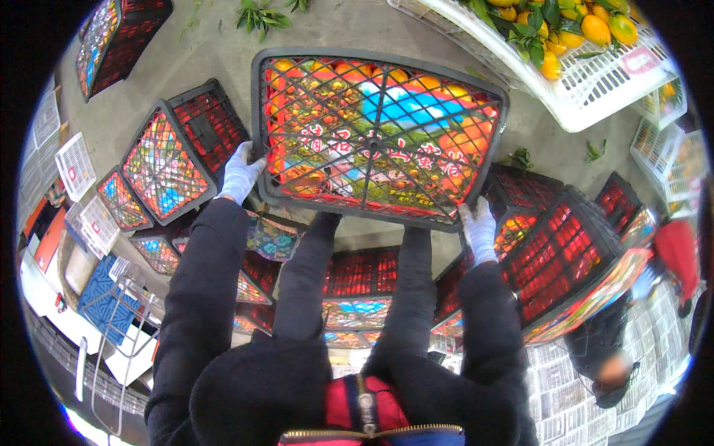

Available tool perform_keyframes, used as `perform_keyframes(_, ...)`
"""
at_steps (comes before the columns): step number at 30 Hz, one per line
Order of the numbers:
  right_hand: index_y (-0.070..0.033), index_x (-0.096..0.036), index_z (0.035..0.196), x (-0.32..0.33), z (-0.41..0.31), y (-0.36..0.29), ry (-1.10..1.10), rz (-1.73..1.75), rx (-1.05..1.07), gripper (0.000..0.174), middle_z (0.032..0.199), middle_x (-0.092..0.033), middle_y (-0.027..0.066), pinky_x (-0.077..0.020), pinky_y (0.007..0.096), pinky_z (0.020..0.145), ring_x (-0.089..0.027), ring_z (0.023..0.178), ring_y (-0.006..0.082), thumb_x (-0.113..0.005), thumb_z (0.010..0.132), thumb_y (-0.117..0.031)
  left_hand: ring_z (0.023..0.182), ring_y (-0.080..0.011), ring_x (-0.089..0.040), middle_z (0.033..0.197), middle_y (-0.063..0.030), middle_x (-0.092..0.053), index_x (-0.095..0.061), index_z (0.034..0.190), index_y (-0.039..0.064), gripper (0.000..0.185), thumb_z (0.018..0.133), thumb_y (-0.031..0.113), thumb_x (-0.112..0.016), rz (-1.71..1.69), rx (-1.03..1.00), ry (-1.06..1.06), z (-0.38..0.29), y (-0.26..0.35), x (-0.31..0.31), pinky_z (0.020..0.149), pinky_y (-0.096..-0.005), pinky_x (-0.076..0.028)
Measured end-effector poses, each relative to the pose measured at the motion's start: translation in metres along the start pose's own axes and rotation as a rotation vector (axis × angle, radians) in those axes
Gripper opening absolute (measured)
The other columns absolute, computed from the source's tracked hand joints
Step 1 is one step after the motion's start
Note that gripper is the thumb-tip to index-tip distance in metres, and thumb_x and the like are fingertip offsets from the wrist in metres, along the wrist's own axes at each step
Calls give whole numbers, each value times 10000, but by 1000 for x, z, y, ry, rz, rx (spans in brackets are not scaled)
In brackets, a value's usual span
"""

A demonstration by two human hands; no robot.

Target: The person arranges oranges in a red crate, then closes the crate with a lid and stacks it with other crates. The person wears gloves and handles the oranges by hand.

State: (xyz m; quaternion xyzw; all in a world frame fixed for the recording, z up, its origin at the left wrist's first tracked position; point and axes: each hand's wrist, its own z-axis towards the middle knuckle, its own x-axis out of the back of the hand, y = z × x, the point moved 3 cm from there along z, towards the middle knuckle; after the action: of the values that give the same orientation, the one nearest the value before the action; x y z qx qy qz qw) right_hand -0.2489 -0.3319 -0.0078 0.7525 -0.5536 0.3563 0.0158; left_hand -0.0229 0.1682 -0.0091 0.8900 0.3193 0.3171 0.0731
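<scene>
Both gloved hands hold a black plastic lattice crate (379, 139) out before me, above my knees. My left hand (241, 174) grips its left rim, and my right hand (478, 228) grips the lower right corner. Through the lattice shows a colourful printed sheet with oranges, blue sky and writing; whether the crate holds fruit is hidden. Just left of it stand more black crates with red linings (167, 167). Stacked crates of the same kind (563, 251) are to the right. At the upper right, a white plastic crate (585, 106) bears orange citrus fruit with green leaves (597, 30).
Another black crate (106, 50) stands at the upper left. Leafy sprigs (262, 19) lie on the concrete floor. A metal-framed chair (120, 312) is at lower left, more filled crates (357, 290) sit behind my legs, and a person in dark clothes (602, 345) is at lower right.
</scene>
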Motion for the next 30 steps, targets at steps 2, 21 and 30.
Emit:
perform_keyframes(2, 31, -374, 1278, 8, 1, -13, -68, 106, -33, 700, 1171, -512, 262, -402, 358, 936, -513, 1085, 359, -717, 732, -241, 1008, -285, -569, 1073, -168, -595, -481, 1206, 59, 503, 756, 170, -679, 271, 74, 23, -2, 5, 5, 860, -342, -444)
perform_keyframes(21, -79, -609, 1001, -11, 166, -250, 127, -696, 808, 426, 849, -634, 182, -470, 436, 743, -604, 817, 349, -495, 863, -465, 861, -338, -580, 914, -134, -616, -594, 1092, 129, 329, 867, 361, -529, 714, -952, 194, 115, 209, -17, 734, -425, -463)
perform_keyframes(30, -106, -615, 1031, -3, 168, -259, -57, -654, 768, 339, 867, -626, 173, -471, 423, 716, -597, 835, 347, -516, 872, -388, 823, -336, -587, 934, -139, -593, -589, 1091, 143, 282, 879, 316, -522, 761, -967, 84, 117, 216, -14, 705, -416, -482)
